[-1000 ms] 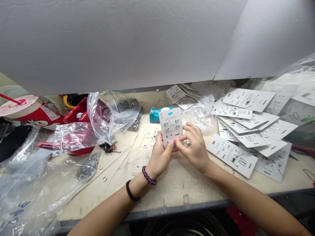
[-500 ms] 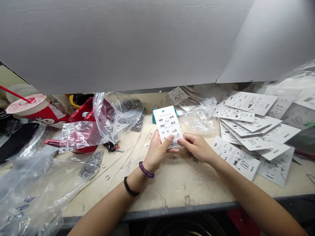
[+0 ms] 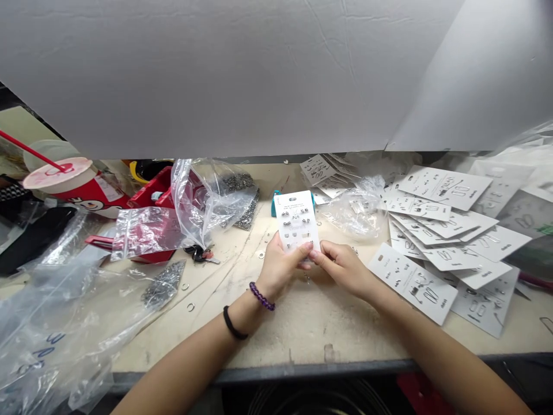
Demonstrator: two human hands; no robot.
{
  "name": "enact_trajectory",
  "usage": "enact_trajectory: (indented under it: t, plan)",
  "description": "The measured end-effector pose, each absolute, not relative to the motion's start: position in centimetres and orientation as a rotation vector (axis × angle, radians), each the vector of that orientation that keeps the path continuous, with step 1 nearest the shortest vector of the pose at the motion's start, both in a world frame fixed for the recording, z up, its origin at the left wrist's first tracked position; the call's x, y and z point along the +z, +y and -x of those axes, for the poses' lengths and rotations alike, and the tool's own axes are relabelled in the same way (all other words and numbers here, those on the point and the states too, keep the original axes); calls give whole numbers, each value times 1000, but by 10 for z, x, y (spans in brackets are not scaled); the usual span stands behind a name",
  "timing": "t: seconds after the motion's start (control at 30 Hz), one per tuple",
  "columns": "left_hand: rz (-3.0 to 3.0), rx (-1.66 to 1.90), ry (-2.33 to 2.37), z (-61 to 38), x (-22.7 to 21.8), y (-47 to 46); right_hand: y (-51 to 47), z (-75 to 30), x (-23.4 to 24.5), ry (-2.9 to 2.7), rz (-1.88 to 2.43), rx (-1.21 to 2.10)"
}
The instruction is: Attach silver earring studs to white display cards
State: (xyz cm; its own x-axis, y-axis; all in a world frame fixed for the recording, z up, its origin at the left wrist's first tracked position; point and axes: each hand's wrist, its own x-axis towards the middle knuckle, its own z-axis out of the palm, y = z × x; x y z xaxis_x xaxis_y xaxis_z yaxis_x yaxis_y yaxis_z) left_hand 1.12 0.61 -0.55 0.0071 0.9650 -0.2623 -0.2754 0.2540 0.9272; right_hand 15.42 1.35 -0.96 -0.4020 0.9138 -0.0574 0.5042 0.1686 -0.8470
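Loose white display cards (image 3: 444, 187) fanned at right of workbench (image 3: 302, 328). Transparent zip bag (image 3: 144, 233) lying against red plastic tray (image 3: 151, 190). Keys (image 3: 196, 252) near bag. Teal tape dispenser (image 3: 273, 206) at back. Red-printed lidded cup (image 3: 73, 187) far left.

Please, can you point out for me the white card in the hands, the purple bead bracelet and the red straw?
White card (image 3: 296, 223): head view, on its front face.
Purple bead bracelet (image 3: 261, 296): head view, on its beads.
Red straw (image 3: 34, 150): head view, on its middle part.

A hand can pass along the bench (image 3: 302, 328) between the plastic bag (image 3: 203, 202) and the fanned cards (image 3: 436, 253), where a teal dispenser (image 3: 273, 206) stands in the way.
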Motion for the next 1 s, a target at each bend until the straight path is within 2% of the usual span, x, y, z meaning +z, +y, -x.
enact_trajectory:
  t: [0.63,1.0]
  plan:
    - [-783,1173,1005,-9,-16,9,18,-154,-16,-1759,1345,1336]
    - [-795,1117,981,-8,-9,9,17,-158,-10,-1893,1360,1121]
